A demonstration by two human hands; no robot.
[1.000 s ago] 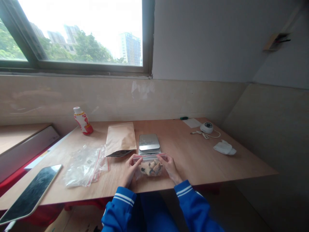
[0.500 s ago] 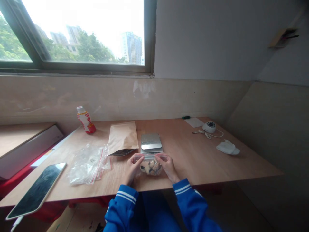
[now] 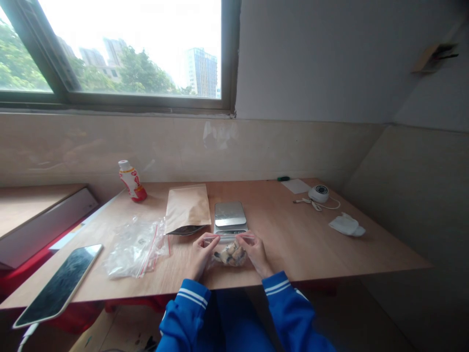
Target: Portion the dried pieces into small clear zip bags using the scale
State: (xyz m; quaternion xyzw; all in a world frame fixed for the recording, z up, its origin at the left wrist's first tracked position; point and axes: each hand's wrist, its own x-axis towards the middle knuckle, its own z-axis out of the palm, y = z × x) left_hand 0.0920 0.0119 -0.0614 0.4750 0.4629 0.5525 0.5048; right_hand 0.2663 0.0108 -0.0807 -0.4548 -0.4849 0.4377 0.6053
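Observation:
A clear zip bag (image 3: 224,239) with a red stripe along its top is held between my two hands near the table's front edge. Inside it lie several pale brown, dark-edged chunks (image 3: 234,255) that look like dried mushrooms. My left hand (image 3: 201,253) pinches the bag's left top corner, and my right hand (image 3: 256,252) pinches the right one. Just beyond the bag stands a small kitchen scale (image 3: 230,215) with a bare metal plate. A brown paper pouch (image 3: 187,209) lies left of the scale, its dark mouth facing me.
Several flat clear zip bags (image 3: 130,249) lie on the left, beside a phone (image 3: 60,286) with a cable. A red-and-white bottle (image 3: 132,182) stands behind them. On the right are a white dome camera (image 3: 318,194), a paper sheet (image 3: 296,186) and a crumpled white tissue (image 3: 347,225).
Both hands keep their pinch on the bag's top corners. The bag's top edge has shifted a little, and the view has moved slightly.

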